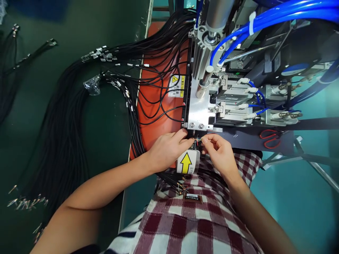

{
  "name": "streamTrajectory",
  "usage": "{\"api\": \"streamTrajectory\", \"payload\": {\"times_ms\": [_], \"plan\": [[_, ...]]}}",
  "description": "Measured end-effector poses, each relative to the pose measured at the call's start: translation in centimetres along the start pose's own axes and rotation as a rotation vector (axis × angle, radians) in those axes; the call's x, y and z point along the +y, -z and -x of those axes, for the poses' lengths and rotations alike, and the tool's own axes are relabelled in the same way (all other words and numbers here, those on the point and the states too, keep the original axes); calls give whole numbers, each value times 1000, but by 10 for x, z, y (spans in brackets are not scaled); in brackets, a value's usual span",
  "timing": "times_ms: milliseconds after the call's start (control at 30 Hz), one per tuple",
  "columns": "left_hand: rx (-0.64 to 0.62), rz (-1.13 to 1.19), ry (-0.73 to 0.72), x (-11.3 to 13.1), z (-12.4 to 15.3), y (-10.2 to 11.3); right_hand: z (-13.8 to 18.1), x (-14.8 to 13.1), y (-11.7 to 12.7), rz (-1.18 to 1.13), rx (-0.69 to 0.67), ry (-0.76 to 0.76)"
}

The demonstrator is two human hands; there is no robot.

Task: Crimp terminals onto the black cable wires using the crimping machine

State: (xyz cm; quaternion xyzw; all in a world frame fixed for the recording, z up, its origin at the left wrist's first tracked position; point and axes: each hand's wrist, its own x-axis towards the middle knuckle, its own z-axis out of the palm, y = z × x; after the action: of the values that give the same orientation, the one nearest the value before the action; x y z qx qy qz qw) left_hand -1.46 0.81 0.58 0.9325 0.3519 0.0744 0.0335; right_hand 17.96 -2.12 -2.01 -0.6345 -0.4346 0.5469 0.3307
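My left hand [171,148] is closed in a pinch at the near end of the machine, fingertips at the thin coloured wires [198,139]. From the other side, my right hand [220,153] pinches the same small wires between thumb and fingers. The fingers partly hide the wires, and their far ends are too small to make out. Just above the hands is the machine's metal plate [199,111]. A label with a yellow arrow [186,163] lies just below them. On my lap rests a bundle of black cables [169,180] with stripped wire ends.
Black cables [69,116] with metal-tipped ends spread over the dark green surface [111,130] at left. Others run across the orange board [150,102] into the machine. Red-handled scissors [270,138] lie at right. Blue air hoses [291,12] arch over the machine at upper right.
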Motion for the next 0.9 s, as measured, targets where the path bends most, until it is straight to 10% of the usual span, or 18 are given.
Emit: {"api": "streamTrajectory", "payload": {"times_ms": [400, 900], "plan": [[-69, 44, 27, 0, 0, 2, 4, 2, -9, 507, 223, 556], [-100, 29, 26, 0, -1, 2, 6, 3, -6, 341, 180, 195]]}}
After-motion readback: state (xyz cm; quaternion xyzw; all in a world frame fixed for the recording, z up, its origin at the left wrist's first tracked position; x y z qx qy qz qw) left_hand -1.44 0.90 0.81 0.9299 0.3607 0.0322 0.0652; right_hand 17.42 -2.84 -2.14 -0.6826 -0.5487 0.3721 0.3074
